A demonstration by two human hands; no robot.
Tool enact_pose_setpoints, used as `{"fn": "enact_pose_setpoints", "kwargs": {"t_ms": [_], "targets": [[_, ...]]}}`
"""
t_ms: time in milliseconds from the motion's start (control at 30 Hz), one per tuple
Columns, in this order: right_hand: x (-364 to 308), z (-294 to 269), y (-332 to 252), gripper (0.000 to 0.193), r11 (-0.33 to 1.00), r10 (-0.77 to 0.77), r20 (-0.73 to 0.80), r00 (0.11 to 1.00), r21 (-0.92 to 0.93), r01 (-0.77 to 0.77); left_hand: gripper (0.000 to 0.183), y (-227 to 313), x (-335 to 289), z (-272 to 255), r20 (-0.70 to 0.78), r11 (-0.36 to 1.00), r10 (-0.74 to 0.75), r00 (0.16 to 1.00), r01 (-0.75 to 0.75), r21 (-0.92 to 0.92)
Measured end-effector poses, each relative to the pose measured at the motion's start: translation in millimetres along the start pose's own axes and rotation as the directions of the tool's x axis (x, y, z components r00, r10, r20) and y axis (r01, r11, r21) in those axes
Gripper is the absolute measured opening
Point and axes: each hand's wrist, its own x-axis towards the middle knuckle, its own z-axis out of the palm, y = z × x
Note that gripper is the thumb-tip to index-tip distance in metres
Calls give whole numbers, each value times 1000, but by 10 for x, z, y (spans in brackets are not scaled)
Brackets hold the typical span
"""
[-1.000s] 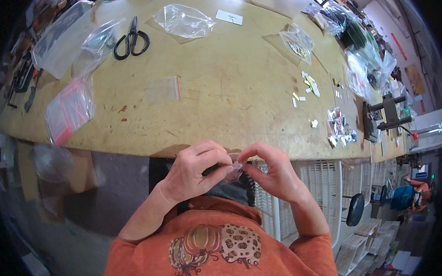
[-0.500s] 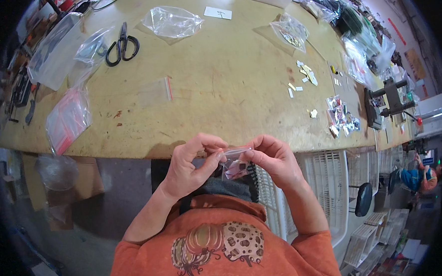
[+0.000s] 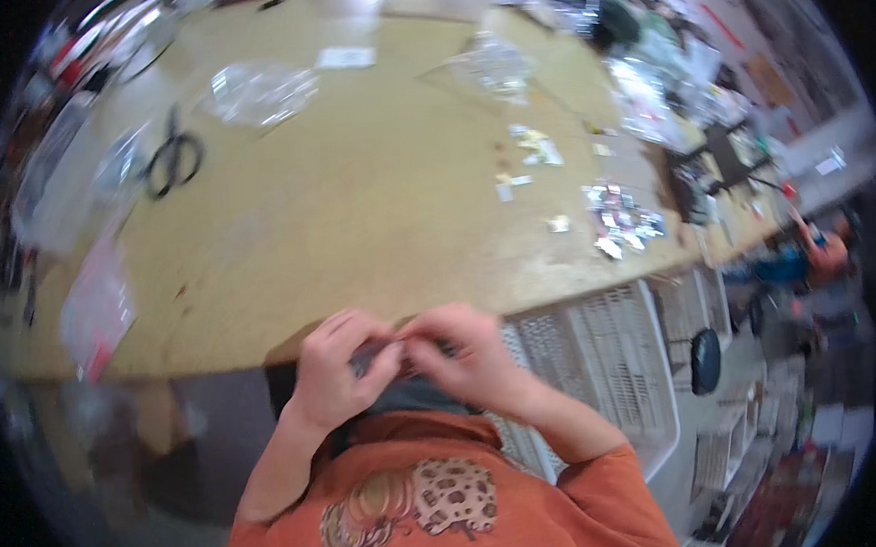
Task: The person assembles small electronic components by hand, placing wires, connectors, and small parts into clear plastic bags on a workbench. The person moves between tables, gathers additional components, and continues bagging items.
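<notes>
My left hand (image 3: 342, 366) and my right hand (image 3: 462, 356) meet in front of my body, just off the near table edge. Their fingers and thumbs are closed in a pinch on the small clear zip bag, thumb tips almost touching. Blur and the fingers hide most of the bag, so the small pieces inside it cannot be made out now. On the table to the right are a heap of small shiny packets (image 3: 618, 219) and scattered pale flat pieces (image 3: 535, 148).
Black-handled scissors (image 3: 174, 161), a crumpled clear bag (image 3: 262, 93) and a bundle of red-edged zip bags (image 3: 98, 306) lie leftward. A dark metal press (image 3: 720, 165) stands at the right. White crates (image 3: 612, 373) sit below the table edge. Another person (image 3: 823, 253) is far right.
The view has swung, shifting the table things left and blurring them. My hands have drawn closer together, and the bag hanging between them before is now mostly hidden.
</notes>
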Motion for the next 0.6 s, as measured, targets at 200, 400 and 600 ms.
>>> {"fn": "enact_pose_setpoints", "kwargs": {"t_ms": [200,400,600], "targets": [[-24,13,60,7,996,-74,24,997,-40,75,11,34,31,20,43,975,140,989,-146,167],[-229,-323,206,7,912,281,47,958,297,-282,12,71,52,86,92,974,192,977,-201,103],[-332,-1141,639,13,985,167,-538,826,130,-114,11,-3,20,73,70,981,171,983,-176,76]]}}
